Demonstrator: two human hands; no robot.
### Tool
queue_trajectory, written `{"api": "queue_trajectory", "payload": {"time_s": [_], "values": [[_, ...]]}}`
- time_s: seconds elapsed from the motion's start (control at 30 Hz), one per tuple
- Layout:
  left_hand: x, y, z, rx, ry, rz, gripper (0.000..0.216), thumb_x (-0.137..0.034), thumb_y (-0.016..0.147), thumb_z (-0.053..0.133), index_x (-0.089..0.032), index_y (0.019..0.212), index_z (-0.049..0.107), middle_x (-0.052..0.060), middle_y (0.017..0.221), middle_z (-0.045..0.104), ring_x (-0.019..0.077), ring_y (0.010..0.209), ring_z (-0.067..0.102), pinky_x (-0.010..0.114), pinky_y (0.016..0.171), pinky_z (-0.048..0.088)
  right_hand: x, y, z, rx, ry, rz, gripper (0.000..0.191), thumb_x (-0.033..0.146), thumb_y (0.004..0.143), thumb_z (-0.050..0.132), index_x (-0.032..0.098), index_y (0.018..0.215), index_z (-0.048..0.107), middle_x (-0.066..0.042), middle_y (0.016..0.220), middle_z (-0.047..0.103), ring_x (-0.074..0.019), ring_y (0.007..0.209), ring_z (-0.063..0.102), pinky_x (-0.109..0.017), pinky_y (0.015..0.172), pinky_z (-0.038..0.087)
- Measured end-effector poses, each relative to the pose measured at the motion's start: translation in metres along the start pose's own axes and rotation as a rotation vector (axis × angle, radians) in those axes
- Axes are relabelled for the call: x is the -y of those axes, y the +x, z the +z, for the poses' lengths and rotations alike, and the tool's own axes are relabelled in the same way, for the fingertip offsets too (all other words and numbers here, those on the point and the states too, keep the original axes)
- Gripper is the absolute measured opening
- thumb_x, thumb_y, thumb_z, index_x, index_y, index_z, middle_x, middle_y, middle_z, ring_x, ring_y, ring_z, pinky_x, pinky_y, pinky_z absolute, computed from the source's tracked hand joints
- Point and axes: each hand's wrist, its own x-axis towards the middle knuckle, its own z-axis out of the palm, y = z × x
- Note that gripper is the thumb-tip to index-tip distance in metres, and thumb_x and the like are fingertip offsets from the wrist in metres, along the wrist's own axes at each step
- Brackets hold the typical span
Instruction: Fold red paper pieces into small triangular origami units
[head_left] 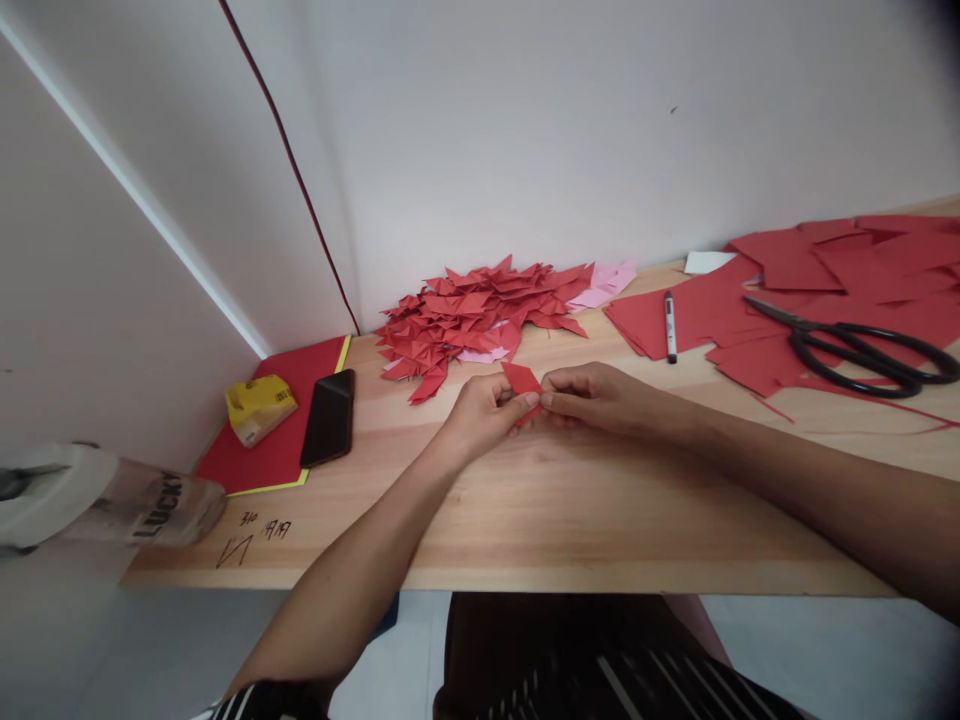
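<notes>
Between my two hands, just above the wooden tabletop, is a small folded piece of red paper (523,378). My left hand (487,405) pinches it from the left, thumb on top. On the right side, the thumb and fingertips of my right hand (581,393) close on its edge. Part of the paper is hidden behind the fingers. Behind my hands, against the wall, lies a heap of folded red paper pieces (480,310), with a few pink pieces (604,285) at its right end and front.
To the right lie red paper sheets (870,262), black-handled scissors (862,350), a marker (670,328) and a white piece (707,262). On the left are a phone (328,418), a yellow packet (260,405), a red sheet (262,465) and a clear bottle (161,505). The table's front edge (525,582) is near me.
</notes>
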Motion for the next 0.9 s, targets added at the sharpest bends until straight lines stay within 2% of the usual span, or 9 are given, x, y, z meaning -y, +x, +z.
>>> {"api": "queue_trajectory", "payload": {"time_s": [0.13,0.33,0.47,0.57,0.7,0.77,0.9], "values": [[0.004,0.0023,0.0018,-0.075,0.099,0.027,0.033,-0.046,0.084,0.061,-0.014,0.074,0.057,-0.002,0.059,0.05,0.0077,0.051,0.04,0.021,0.049,0.029,0.0019,-0.0006,0.0012,-0.017,-0.03,-0.016,0.034,0.045,0.091,0.049,0.019,0.069,0.054,0.0,0.066,0.059,-0.0126,0.06,0.049,-0.026,0.056,0.035],[-0.0013,0.0004,-0.0019,-0.078,0.261,0.026,0.038,-0.045,0.086,0.056,-0.015,0.064,0.051,-0.003,0.056,0.045,0.0081,0.053,0.037,0.023,0.051,0.026,0.0039,-0.0005,0.0017,-0.036,-0.041,-0.016,0.035,0.045,0.091,0.048,0.019,0.068,0.052,0.001,0.064,0.056,-0.0118,0.058,0.046,-0.027,0.055,0.034],[-0.002,-0.0017,-0.0029,-0.025,0.182,-0.012,0.041,-0.05,0.086,0.056,-0.015,0.065,0.052,-0.003,0.054,0.047,0.0073,0.049,0.038,0.022,0.049,0.026,0.0007,-0.0003,-0.0008,0.015,-0.034,-0.013,0.035,0.046,0.091,0.05,0.019,0.069,0.053,0.002,0.064,0.054,-0.0116,0.058,0.044,-0.026,0.054,0.032],[0.0012,-0.0013,-0.0018,0.021,0.054,-0.033,0.042,-0.054,0.084,0.058,-0.014,0.074,0.056,-0.001,0.06,0.053,0.0079,0.049,0.045,0.021,0.049,0.032,-0.0017,0.0005,-0.0029,0.055,0.009,-0.005,0.033,0.047,0.091,0.051,0.02,0.073,0.054,0.001,0.068,0.057,-0.0121,0.06,0.047,-0.026,0.056,0.034],[0.0033,-0.0006,0.0,0.02,-0.018,-0.028,0.044,-0.056,0.083,0.059,-0.012,0.08,0.058,-0.001,0.063,0.053,0.0076,0.051,0.046,0.02,0.05,0.034,-0.002,0.0009,-0.0028,0.051,0.023,-0.006,0.032,0.047,0.09,0.052,0.019,0.075,0.055,0.001,0.068,0.058,-0.0121,0.061,0.048,-0.026,0.056,0.035],[0.0019,-0.0008,0.0006,0.013,-0.023,-0.02,0.044,-0.056,0.084,0.059,-0.013,0.079,0.057,-0.001,0.063,0.052,0.0074,0.051,0.045,0.021,0.05,0.033,-0.0012,0.0004,-0.0017,0.038,0.009,-0.017,0.031,0.046,0.09,0.052,0.019,0.075,0.055,0.002,0.067,0.056,-0.0116,0.06,0.046,-0.026,0.055,0.034],[-0.0016,-0.0012,0.0017,-0.001,0.065,0.042,0.045,-0.054,0.086,0.058,-0.014,0.066,0.05,-0.004,0.058,0.044,0.0062,0.052,0.038,0.021,0.05,0.027,0.0018,-0.0015,-0.0004,0.052,-0.017,-0.033,0.031,0.044,0.091,0.051,0.019,0.072,0.056,0.003,0.064,0.051,-0.0104,0.057,0.042,-0.025,0.053,0.032]]}}
